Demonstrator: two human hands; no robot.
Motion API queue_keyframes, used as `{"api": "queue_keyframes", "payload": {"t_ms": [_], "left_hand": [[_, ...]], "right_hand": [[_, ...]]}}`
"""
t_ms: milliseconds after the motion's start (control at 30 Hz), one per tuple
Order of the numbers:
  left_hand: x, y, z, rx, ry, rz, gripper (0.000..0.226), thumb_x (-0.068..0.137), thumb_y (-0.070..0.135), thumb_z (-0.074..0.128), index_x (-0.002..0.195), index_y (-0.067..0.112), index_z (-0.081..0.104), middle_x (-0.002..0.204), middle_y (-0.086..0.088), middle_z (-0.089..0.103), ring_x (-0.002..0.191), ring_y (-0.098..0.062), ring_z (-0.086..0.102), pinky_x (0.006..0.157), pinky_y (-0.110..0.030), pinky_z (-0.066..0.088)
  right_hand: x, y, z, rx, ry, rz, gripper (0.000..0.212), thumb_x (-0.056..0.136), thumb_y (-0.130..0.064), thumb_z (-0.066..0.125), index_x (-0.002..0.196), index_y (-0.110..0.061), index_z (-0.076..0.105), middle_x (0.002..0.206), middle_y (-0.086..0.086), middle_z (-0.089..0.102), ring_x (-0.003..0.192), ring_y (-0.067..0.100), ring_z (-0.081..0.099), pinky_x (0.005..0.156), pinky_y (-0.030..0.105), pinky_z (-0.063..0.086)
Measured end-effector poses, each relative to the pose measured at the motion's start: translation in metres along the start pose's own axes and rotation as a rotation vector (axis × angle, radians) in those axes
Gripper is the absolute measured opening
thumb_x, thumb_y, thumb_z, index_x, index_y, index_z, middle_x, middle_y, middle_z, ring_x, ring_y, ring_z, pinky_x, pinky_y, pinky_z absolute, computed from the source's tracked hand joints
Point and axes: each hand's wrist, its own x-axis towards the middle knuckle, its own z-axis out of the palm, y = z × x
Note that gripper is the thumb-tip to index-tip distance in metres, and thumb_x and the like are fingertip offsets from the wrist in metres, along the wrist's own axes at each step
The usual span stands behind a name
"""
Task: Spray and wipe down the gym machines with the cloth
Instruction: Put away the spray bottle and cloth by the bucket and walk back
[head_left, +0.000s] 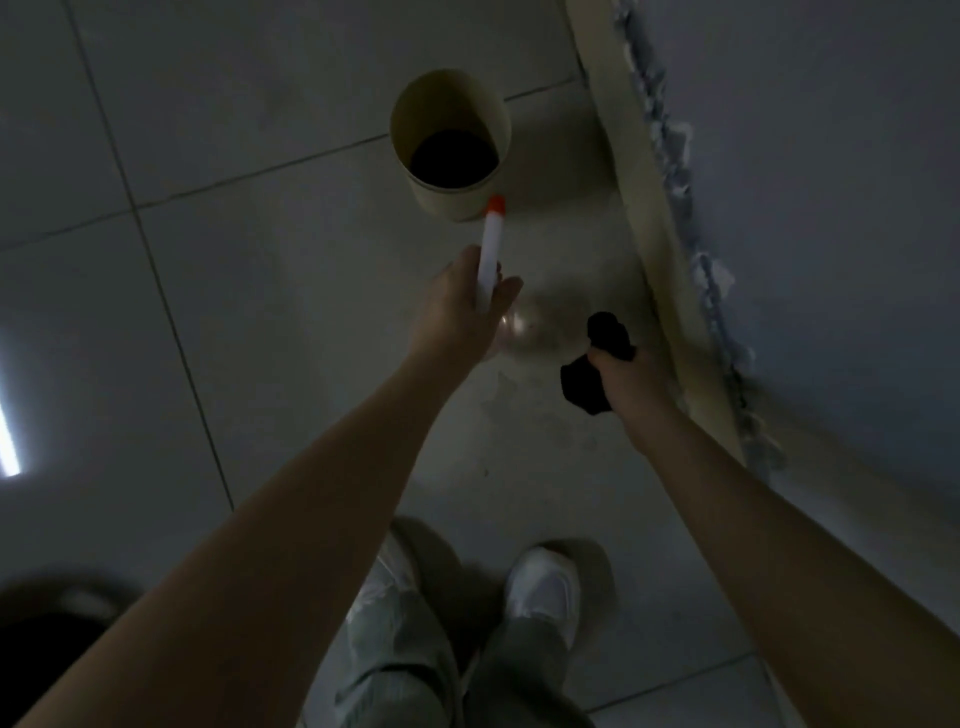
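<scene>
Head view's pretty dim and pointed straight down at the tiled floor (249, 322). There's a bright streak of light (7, 431) at the far left edge and some dark round thing (52, 644) in the bottom-left corner, can't tell what it is. Moving right, a beige cylinder bin (467, 104) stands on the tiles, dark inside. Just below it, your left hand (460, 312) has its fingers curled round the neck of the spray bottle (487, 260). The white head with the orange tip points up toward the bin, and the clear round body hangs under your palm, held up off the floor. Down below you've got pale trousers and a white shoe (545, 587). Next over, your right hand (631, 382) is fisted tight around the black cloth (582, 389), which is bunched up and pokes out either side of your grip. It sits near the beige skirting (639, 197), which runs under a wall (831, 208) with flaky paint.
</scene>
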Motion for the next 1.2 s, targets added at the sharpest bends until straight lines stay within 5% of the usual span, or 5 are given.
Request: {"api": "queue_keyframes", "payload": {"t_ms": [300,500,700,1000,1200], "left_hand": [[-0.001,-0.033,0.016,0.023,-0.131,0.008,0.022,0.080,0.018,0.068,0.097,0.011,0.056,0.091,-0.006,0.060,0.084,-0.026,0.061,0.074,-0.041,0.053],[-0.015,-0.026,0.001,0.213,-0.278,-0.039,0.043,0.085,0.012,0.062,0.126,0.009,0.050,0.119,-0.009,0.057,0.106,-0.025,0.056,0.090,-0.039,0.048],[-0.039,-0.011,-0.034,0.318,-0.337,-0.177,0.064,0.082,0.000,0.060,0.142,0.009,0.036,0.140,-0.015,0.042,0.128,-0.031,0.043,0.101,-0.035,0.037],[-0.111,0.025,-0.146,0.239,-0.251,-0.507,0.040,0.093,0.014,0.053,0.132,0.005,0.050,0.131,-0.016,0.054,0.117,-0.031,0.052,0.091,-0.029,0.041],[-0.182,0.041,-0.204,0.092,-0.081,-0.609,0.032,0.090,0.013,0.054,0.121,0.003,0.056,0.121,-0.017,0.060,0.111,-0.031,0.056,0.088,-0.030,0.042]], "right_hand": [[0.005,0.002,0.001,0.050,-0.010,0.057,0.044,0.092,-0.017,0.054,0.134,-0.005,0.047,0.121,0.011,0.055,0.107,0.025,0.056,0.094,0.034,0.047],[-0.024,-0.001,-0.001,-0.022,-0.010,0.091,0.035,0.093,-0.015,0.052,0.118,0.009,0.054,0.118,0.022,0.060,0.108,0.035,0.059,0.099,0.050,0.044],[-0.063,-0.024,-0.011,0.020,-0.065,0.039,0.010,0.095,-0.013,0.048,0.090,-0.012,0.057,0.099,0.010,0.061,0.083,0.021,0.059,0.066,0.026,0.043],[-0.171,-0.089,-0.021,0.011,-0.175,-0.067,0.025,0.095,-0.008,0.045,0.076,-0.018,0.056,0.114,0.027,0.062,0.081,0.025,0.059,0.062,0.026,0.041],[-0.247,-0.116,-0.004,0.016,-0.272,-0.122,0.016,0.095,-0.015,0.051,0.104,-0.007,0.062,0.090,0.014,0.066,0.063,0.013,0.057,0.057,0.024,0.039]]}}
